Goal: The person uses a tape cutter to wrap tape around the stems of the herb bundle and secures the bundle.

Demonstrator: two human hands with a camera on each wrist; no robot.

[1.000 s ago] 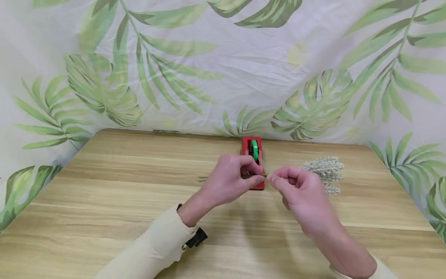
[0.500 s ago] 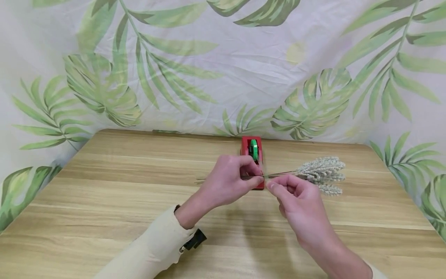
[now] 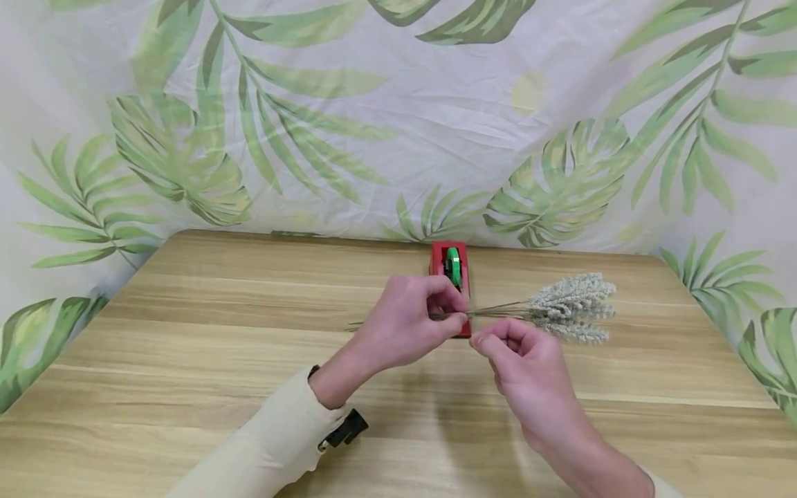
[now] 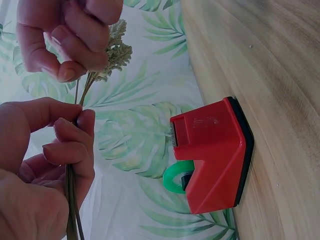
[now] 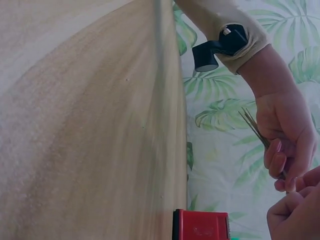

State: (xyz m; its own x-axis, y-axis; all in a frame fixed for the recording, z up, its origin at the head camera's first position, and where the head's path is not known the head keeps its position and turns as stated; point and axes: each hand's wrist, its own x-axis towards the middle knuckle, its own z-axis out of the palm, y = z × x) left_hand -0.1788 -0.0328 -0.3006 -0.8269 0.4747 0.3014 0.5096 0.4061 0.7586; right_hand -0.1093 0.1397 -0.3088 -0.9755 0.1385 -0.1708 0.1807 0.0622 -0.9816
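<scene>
My left hand (image 3: 414, 321) grips a bundle of thin stems between thumb and fingers, above the table. The stems (image 4: 71, 200) run along the palm in the left wrist view, their cut ends sticking out past the hand. Pale grey-green fluffy flower heads (image 3: 573, 308) fan out at the bundle's right end. Just below the stems, my right hand (image 3: 535, 377) pinches a faint strip of clear tape (image 3: 471, 324) that crosses them beside the left fingertips. Behind the left hand stands a red tape dispenser (image 4: 212, 160), partly hidden in the head view, with a green tape core (image 4: 176, 176).
Everything is above a wood-grain table (image 3: 218, 387). A white cloth with green leaf prints (image 3: 349, 138) hangs behind it and round the sides. A black camera (image 3: 344, 430) is strapped to the left wrist, at the cream sleeve.
My right hand has moved down and slightly left from the stems, drawing the tape strip downward. More of the stems and flower heads show now. The left hand has stayed nearly still.
</scene>
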